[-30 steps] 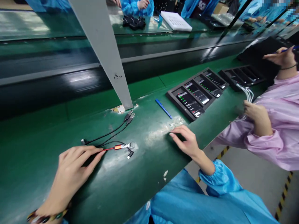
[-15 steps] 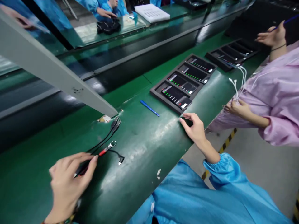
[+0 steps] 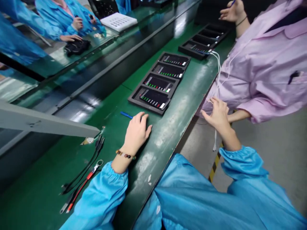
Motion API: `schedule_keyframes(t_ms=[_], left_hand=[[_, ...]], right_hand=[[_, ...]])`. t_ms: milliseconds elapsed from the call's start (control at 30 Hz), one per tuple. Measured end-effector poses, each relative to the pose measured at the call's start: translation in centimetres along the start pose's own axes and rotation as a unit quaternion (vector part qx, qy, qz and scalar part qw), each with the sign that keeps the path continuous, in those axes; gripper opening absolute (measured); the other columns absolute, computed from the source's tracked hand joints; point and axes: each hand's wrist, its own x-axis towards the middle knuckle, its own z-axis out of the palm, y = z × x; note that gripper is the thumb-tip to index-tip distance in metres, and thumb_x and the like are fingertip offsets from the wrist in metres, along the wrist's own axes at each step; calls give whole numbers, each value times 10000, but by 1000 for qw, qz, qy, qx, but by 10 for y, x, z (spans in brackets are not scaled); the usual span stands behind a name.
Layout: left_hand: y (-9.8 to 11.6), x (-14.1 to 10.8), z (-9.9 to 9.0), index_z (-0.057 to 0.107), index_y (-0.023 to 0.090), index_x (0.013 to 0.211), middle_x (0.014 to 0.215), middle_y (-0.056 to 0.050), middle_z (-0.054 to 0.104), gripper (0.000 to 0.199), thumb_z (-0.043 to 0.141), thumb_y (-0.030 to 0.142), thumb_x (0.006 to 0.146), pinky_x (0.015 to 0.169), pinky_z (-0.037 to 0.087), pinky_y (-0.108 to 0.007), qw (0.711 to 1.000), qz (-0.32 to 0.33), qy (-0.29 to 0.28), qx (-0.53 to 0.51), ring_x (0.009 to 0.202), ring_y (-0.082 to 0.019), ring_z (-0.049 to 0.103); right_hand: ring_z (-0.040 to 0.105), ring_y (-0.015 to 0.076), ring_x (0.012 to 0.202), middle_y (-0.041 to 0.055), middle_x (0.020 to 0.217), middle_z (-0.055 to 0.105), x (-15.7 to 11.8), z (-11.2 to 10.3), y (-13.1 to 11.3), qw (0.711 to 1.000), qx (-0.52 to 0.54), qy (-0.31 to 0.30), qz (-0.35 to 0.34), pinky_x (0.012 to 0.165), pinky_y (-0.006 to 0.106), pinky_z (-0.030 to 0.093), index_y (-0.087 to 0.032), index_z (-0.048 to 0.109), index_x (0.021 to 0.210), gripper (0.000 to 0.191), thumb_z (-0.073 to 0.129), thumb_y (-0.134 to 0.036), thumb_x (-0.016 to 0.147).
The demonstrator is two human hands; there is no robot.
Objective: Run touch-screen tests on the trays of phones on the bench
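Observation:
My left hand point(image 3: 137, 131), with a beaded bracelet at its wrist, is low over the green bench, its thumb apart from the curved fingers. It covers part of a blue pen point(image 3: 125, 114) and is just short of a black tray point(image 3: 146, 106). Several dark phones point(image 3: 153, 97) lie in that tray with green, white and red marks on their screens. Out past the bench edge, my right hand point(image 3: 217, 114) has its thumb and fingers apart. White cables point(image 3: 218, 72) hang behind it, close to a co-worker's sleeve; whether it touches them I cannot tell.
Black and red cables point(image 3: 82, 183) with a metal ring lie at lower left. A grey post point(image 3: 48, 121) slants across the left side. Another phone tray point(image 3: 192, 52) stands farther back. At right is a co-worker in pink point(image 3: 261, 67); people in blue point(image 3: 64, 19) work across the bench.
My left hand has let go of the cables and moved right to the pen. My right hand has moved right, off the bench to the white cables. The view has turned right.

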Motion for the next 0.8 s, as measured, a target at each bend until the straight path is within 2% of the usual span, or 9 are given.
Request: schedule_keyframes(t_ms=[100,200,333,400,467,567,667,733,800], left_hand=[[-4,11,9,543,73,1501,1543,-307,556,546,592,403,1068,1092,539,-578,1000,-26,9,4,1359,-445,602],[-9,14,11,548,112,1501,1541,-279,565,524,588,410,1073,1089,531,-574,1000,-23,9,1,1357,-437,604],[-8,15,14,568,137,1480,1518,-247,591,487,571,422,1085,1064,529,-543,1000,-20,15,1,1330,-416,624],[-5,15,15,582,144,1460,1490,-234,611,455,559,412,1094,1055,527,-527,1000,-15,19,-3,1303,-399,638],[-2,14,15,594,153,1440,1468,-224,627,424,552,402,1099,1051,522,-517,1000,-10,23,-5,1287,-385,645],[2,11,16,604,166,1421,1458,-210,639,398,556,400,1103,1052,515,-509,1000,-12,27,-8,1291,-375,645],[5,5,17,610,174,1411,1449,-201,648,391,557,413,1106,1065,509,-502,999,-28,28,-18,1305,-368,642],[5,2,18,616,176,1401,1443,-200,653,386,559,420,1106,1072,506,-500,998,-38,30,-27,1309,-365,643],[6,0,20,623,183,1393,1438,-196,657,376,560,417,1105,1078,503,-500,998,-42,30,-32,1308,-362,644]], right_hand=[[565,464,1406,248,1526,658,-5,6,56,978,-35,-187,-82,1134,615,434,-149,608,1527,830,715,-684,901],[562,462,1410,232,1518,678,-21,18,79,947,-55,-278,-151,1128,620,416,-178,659,1488,797,743,-674,870],[529,432,1443,210,1549,658,-38,34,70,938,-60,-278,-198,1141,615,398,-177,644,1519,626,667,-353,919],[511,399,1463,202,1561,648,-37,44,57,933,-57,-274,-226,1178,581,386,-160,639,1526,662,650,-197,865],[509,376,1457,205,1488,689,-28,56,45,930,-55,-267,-246,1209,547,376,-145,705,1439,609,652,-129,832],[524,423,1401,276,1301,731,-3,73,36,942,-65,-237,-229,1198,601,390,-79,788,1253,402,624,-141,891],[485,493,1442,325,1354,689,20,86,40,958,-76,-197,-192,1194,716,382,-25,765,1288,413,609,-180,939],[501,464,1467,263,1396,695,29,94,46,962,-69,-188,-185,1235,712,391,-95,761,1323,406,663,-232,954],[598,371,1403,169,1386,717,35,104,50,963,-52,-188,-184,1226,634,478,-179,753,1316,353,719,-327,997]])
